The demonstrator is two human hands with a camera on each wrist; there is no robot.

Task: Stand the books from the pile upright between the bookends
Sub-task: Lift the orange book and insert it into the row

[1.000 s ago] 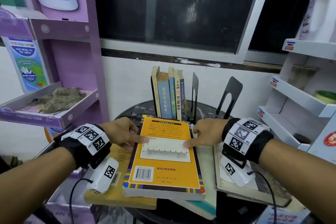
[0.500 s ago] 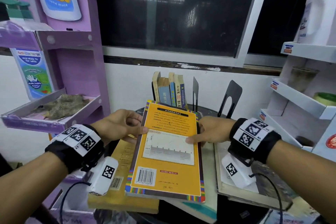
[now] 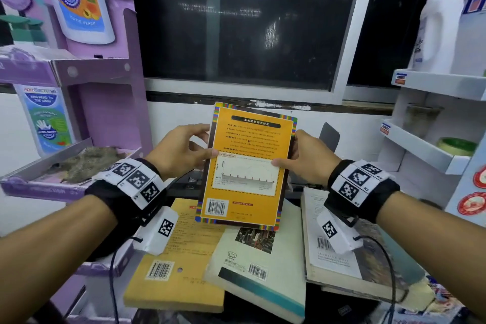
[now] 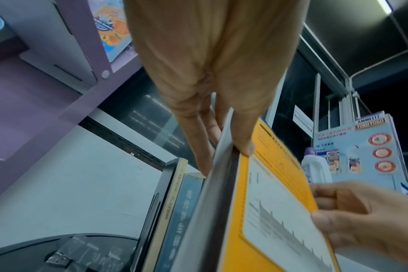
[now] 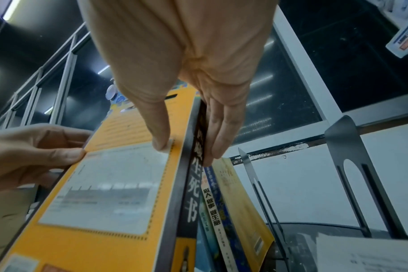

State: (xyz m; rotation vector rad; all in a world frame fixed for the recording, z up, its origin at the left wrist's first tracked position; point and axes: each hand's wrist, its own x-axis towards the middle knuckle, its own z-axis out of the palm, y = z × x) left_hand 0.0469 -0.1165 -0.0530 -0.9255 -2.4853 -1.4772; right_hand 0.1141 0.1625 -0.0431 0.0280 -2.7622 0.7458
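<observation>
Both the left hand (image 3: 181, 151) and right hand (image 3: 306, 158) pinch the orange book (image 3: 247, 166) by its side edges, raised above the pile (image 3: 249, 258), apparently to tip it upright for the far bookends (image 5: 352, 176).

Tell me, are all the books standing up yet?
Not yet. A few books already stand upright by the black bookend. The left hand and right hand hold the orange book up by its side edges, off the pile. At least three more books lie flat on the table, waiting.
</observation>
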